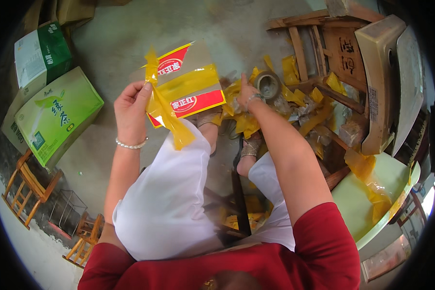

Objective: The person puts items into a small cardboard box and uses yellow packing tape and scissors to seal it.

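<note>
Above my left knee, my left hand pinches the left edge of a printed cardboard piece, thumb on top. The cardboard is red, yellow and grey, with printed writing. A band of translucent yellow adhesive tape crosses its middle. Another loose, crumpled tape strip runs under my thumb and hangs towards my knee. To the right, my right hand has its index finger stretched out; its other fingers are hard to make out. Close beside it is a roll of tape, among crumpled yellow tape scraps.
A green carton and a green-and-white carton stand on the left. Small wooden chairs are below them. On the right are a wooden stool on its side, a brown cardboard box and a pale green basin with tape over it.
</note>
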